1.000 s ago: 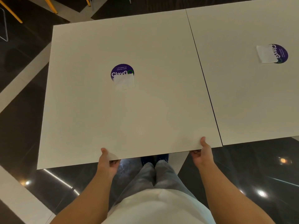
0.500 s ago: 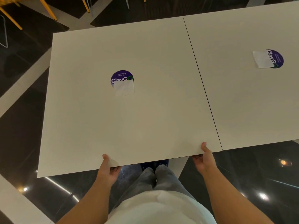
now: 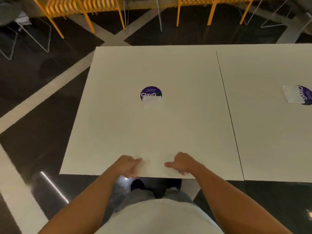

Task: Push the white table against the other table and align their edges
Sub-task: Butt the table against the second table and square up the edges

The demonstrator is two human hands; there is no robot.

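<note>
The white table (image 3: 118,135) fills the middle of the view, with a round purple sticker (image 3: 151,93) at its centre. The other white table (image 3: 270,141) stands right beside it, and only a thin dark seam (image 3: 230,119) parts them. Their near edges and far edges run almost in one line. My left hand (image 3: 129,166) and my right hand (image 3: 182,163) lie on the tabletop just inside the near edge. Their fingers are curled and the thumbs point toward each other. Neither hand wraps the edge.
Yellow chair legs (image 3: 87,19) and thin metal legs (image 3: 159,16) stand on the dark floor beyond the tables. A wire-frame chair (image 3: 33,34) is at the far left. My legs and shoes (image 3: 137,184) are under the near edge. A second purple sticker (image 3: 303,97) is on the right table.
Both hands have let go of the table's near edge and moved inward onto the top, close together. The view has tilted up, so the chairs behind show.
</note>
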